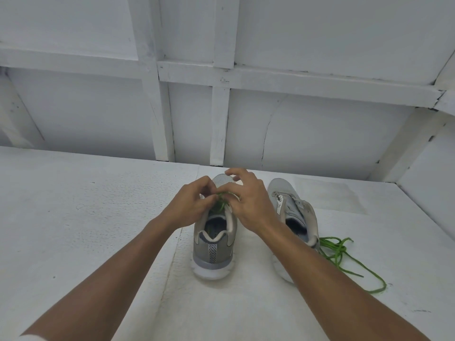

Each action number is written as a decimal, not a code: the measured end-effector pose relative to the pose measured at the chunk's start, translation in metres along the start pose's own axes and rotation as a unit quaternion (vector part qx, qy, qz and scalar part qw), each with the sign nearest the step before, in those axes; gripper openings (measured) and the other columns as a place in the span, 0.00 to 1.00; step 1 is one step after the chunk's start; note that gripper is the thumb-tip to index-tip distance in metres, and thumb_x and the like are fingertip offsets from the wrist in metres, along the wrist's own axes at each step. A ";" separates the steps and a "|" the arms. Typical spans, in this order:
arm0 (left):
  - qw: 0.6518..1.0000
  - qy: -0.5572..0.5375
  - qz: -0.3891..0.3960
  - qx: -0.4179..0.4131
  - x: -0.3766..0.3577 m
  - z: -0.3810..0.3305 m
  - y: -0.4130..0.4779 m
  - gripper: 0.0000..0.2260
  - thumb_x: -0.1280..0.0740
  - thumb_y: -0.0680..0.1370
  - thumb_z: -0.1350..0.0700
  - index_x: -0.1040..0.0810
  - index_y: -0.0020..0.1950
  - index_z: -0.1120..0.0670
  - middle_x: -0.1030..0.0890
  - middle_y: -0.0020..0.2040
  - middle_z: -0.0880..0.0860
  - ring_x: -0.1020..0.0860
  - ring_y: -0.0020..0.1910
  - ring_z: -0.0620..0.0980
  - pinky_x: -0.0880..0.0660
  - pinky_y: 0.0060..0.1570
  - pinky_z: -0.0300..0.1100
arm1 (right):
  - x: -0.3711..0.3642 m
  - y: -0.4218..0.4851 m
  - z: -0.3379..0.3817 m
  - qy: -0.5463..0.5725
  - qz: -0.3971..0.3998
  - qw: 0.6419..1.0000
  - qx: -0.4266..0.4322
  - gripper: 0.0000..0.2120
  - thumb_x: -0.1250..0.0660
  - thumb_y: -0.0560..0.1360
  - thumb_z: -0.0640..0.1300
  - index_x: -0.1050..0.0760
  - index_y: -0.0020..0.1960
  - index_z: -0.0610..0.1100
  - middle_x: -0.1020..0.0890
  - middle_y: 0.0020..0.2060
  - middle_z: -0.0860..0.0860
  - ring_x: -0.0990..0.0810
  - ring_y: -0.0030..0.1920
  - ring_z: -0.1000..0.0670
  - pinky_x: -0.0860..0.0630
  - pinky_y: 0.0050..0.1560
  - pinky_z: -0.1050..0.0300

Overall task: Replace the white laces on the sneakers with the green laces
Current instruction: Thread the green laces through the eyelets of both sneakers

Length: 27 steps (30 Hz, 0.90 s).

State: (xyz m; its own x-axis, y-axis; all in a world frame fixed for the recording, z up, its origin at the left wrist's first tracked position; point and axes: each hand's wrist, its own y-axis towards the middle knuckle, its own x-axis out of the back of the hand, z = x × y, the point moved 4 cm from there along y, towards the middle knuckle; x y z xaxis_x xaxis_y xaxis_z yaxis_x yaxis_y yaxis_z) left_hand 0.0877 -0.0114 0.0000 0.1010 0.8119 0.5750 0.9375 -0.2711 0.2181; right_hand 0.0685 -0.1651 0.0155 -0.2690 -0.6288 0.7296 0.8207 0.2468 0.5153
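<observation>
Both the left hand (194, 205) and right hand (248, 203) pinch a green lace (222, 205) on the left shoe (213, 252), hiding its eyelets, while a loose lace (344, 254) lies right of the right shoe (290, 205), with broad table (73, 217) to the left.

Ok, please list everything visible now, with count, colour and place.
grey mesh sneaker with white sole: one, grey, centre of the surface, heel toward camera.
second grey mesh sneaker: one, grey, right of the first, no lace seen.
thin green lace: one, green, over the centre sneaker's tongue.
loose green lace: one, green, lying right of the second sneaker.
textured white surface: one, white, under everything.
white panelled wall: one, white, behind.
left hand: one, pinches the thin green lace.
right hand: one, pinches the same lace.
</observation>
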 end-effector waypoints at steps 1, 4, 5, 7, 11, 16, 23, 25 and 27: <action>1.000 -0.004 0.002 0.001 0.000 0.000 0.000 0.03 0.33 0.78 0.56 0.24 0.45 0.51 0.19 0.43 0.47 0.21 0.45 0.47 0.25 0.44 0.40 | 0.000 -0.001 -0.002 0.014 -0.004 1.000 -0.003 0.07 0.32 0.75 0.44 0.17 0.49 0.52 0.25 0.61 0.54 0.27 0.58 0.50 0.31 0.59 0.46; 1.000 -0.025 0.004 0.014 -0.001 0.001 0.000 0.03 0.34 0.78 0.57 0.23 0.45 0.52 0.20 0.42 0.47 0.23 0.44 0.45 0.27 0.44 0.39 | -0.005 -0.003 -0.006 0.129 -0.005 0.990 -0.056 0.06 0.31 0.75 0.43 0.16 0.48 0.50 0.27 0.60 0.56 0.27 0.57 0.53 0.29 0.62 0.50; 0.999 -0.033 0.003 0.023 -0.001 0.001 0.000 0.03 0.34 0.78 0.58 0.23 0.44 0.52 0.20 0.41 0.47 0.24 0.43 0.44 0.28 0.44 0.38 | -0.007 -0.005 -0.007 0.176 0.004 0.981 -0.082 0.06 0.31 0.75 0.41 0.16 0.48 0.49 0.28 0.60 0.55 0.27 0.58 0.54 0.29 0.63 0.53; 0.997 -0.055 0.005 0.047 -0.001 0.002 0.000 0.03 0.34 0.78 0.57 0.23 0.44 0.53 0.20 0.41 0.49 0.24 0.42 0.45 0.28 0.45 0.41 | -0.008 -0.008 -0.008 0.233 0.026 0.965 -0.116 0.07 0.32 0.76 0.38 0.17 0.49 0.48 0.29 0.60 0.53 0.28 0.61 0.57 0.30 0.64 0.58; 0.992 -0.074 -0.013 0.105 0.000 0.008 0.002 0.05 0.35 0.77 0.56 0.23 0.43 0.56 0.22 0.40 0.51 0.26 0.41 0.49 0.29 0.45 0.45 | -0.006 -0.015 -0.009 0.237 0.048 0.964 -0.111 0.08 0.34 0.78 0.38 0.19 0.49 0.49 0.29 0.59 0.52 0.29 0.62 0.58 0.32 0.64 0.59; 0.974 -0.104 -0.062 0.190 -0.001 0.016 0.001 0.06 0.36 0.76 0.56 0.24 0.42 0.58 0.20 0.43 0.53 0.23 0.42 0.50 0.29 0.42 0.43 | -0.002 -0.028 -0.013 0.233 0.047 0.966 -0.104 0.07 0.35 0.78 0.36 0.21 0.49 0.45 0.27 0.55 0.50 0.28 0.58 0.61 0.34 0.61 0.68; 0.971 -0.112 -0.067 0.199 -0.007 0.018 0.002 0.05 0.33 0.75 0.56 0.26 0.41 0.56 0.19 0.43 0.55 0.23 0.42 0.51 0.27 0.43 0.44 | -0.006 -0.040 -0.018 0.175 0.032 0.978 -0.110 0.05 0.34 0.78 0.41 0.22 0.50 0.50 0.24 0.48 0.54 0.26 0.52 0.56 0.31 0.56 0.63; 0.974 -0.110 -0.064 0.188 -0.004 0.017 0.001 0.04 0.32 0.75 0.57 0.25 0.43 0.55 0.19 0.42 0.54 0.23 0.39 0.50 0.27 0.41 0.42 | -0.008 -0.042 -0.015 0.160 0.025 0.979 -0.121 0.04 0.32 0.76 0.45 0.23 0.49 0.53 0.23 0.46 0.57 0.26 0.51 0.56 0.31 0.54 0.61; 0.976 -0.108 -0.058 0.178 -0.003 0.015 0.001 0.02 0.32 0.75 0.58 0.23 0.46 0.54 0.18 0.42 0.54 0.23 0.38 0.49 0.27 0.42 0.43 | -0.008 -0.041 -0.011 0.164 0.004 0.976 -0.142 0.05 0.30 0.74 0.49 0.25 0.47 0.54 0.22 0.45 0.58 0.26 0.51 0.56 0.30 0.52 0.62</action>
State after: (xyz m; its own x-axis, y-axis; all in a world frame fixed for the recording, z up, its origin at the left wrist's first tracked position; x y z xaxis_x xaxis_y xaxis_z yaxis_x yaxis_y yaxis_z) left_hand 0.0933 -0.0057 -0.0133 0.0194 0.9273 0.3739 0.9993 -0.0055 -0.0381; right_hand 0.0423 -0.1782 -0.0170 -0.1235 -0.8415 0.5260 0.9413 0.0684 0.3304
